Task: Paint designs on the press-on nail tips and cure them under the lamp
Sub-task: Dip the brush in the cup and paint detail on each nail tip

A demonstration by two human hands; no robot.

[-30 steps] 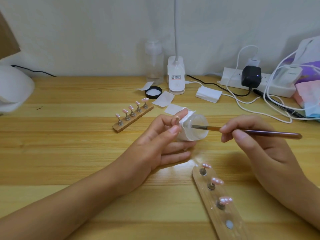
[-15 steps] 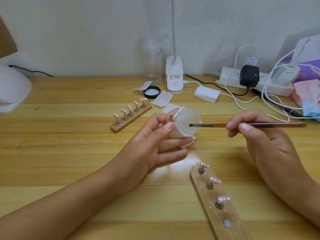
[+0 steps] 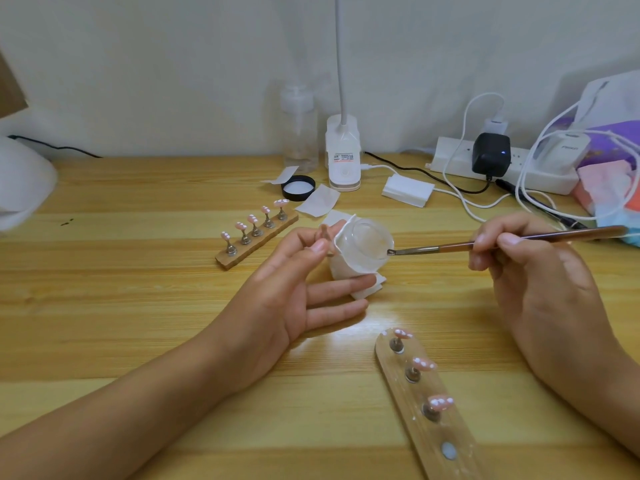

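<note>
5 tips (image 3: pixel 252 219) far holder (image 3: pixel 262 241), 3 near holder (image 3: pixel 446 433); 1 brush (image 3: pixel 450 246), 1 cup (image 3: pixel 367 247)

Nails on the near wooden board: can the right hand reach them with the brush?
Probably yes. The right hand holds the brush just beyond the board with the nails, nothing standing between. The left hand and cup are off to one side.
</note>
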